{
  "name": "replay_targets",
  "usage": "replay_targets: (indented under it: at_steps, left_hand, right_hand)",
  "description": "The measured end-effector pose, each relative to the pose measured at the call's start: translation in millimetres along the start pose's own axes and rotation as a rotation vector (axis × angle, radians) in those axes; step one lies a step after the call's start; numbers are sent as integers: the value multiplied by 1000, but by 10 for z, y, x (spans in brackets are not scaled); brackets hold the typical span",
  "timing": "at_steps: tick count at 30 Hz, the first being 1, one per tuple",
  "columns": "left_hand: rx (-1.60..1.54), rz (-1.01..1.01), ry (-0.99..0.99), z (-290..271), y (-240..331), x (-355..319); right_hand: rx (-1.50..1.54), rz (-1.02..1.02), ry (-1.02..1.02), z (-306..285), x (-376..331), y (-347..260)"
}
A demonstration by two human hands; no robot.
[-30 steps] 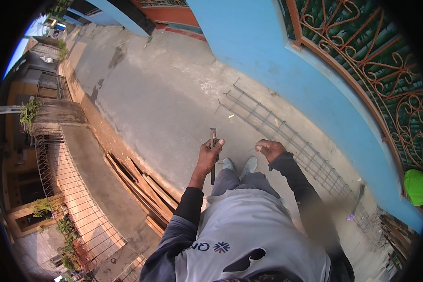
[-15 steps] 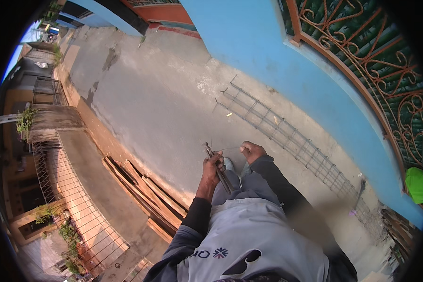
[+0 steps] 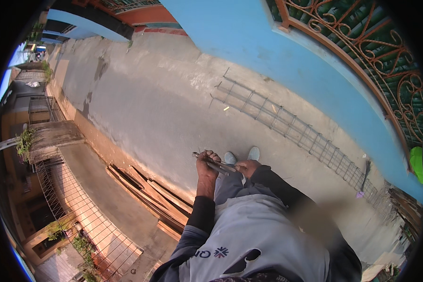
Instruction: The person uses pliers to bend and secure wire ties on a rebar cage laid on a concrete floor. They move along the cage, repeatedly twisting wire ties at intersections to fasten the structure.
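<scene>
1. Left hand [image 3: 206, 162]: grip closed around a thin dark metal tool [image 3: 215, 164], fist held in front of the waist.
2. Right hand [image 3: 247, 167]: grip closed on the other end of the tool, fingers curled over it; how firmly it held could not be told.
3. Tool: long, slim, lay nearly level between both hands, its tip poking out to the left of the left hand; its kind was too small to tell.
4. Shoes [image 3: 242, 156]: pair, pale grey, stood on the concrete ground [image 3: 164, 108] just beyond the hands.
5. Rebar frame [image 3: 286, 127]: long ladder-like cage of steel bars, lay flat on the ground beside the blue wall [image 3: 286, 61], well apart from the hands.
6. Planks [image 3: 150, 192]: stack of reddish boards, lay along the edge of the concrete, to the person's left.
7. Grille [image 3: 371, 51]: ornate brown metalwork over green, set above the blue wall.
8. Fence [image 3: 80, 207]: wire railing, ran below the planks on the left.
9. Clothing: grey garment with dark sleeves [image 3: 199, 214], torn at the lower front.
</scene>
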State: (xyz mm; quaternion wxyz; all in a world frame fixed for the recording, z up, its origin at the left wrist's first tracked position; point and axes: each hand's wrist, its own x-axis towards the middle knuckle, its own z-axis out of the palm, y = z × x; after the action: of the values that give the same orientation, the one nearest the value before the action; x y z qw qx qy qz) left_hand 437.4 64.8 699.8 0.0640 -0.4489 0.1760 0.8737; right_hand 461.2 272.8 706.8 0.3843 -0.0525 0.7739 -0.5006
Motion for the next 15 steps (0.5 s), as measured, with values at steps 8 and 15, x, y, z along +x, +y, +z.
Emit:
replay_targets:
  at_steps: [8,15]
  left_hand:
    - [940,129,-35,286,147,6]
    - [1191,-141,-308,618,290,172]
  right_hand:
    - [-294,22,4,-564,79,-69]
    - [-317,69,219,-740,754,-511]
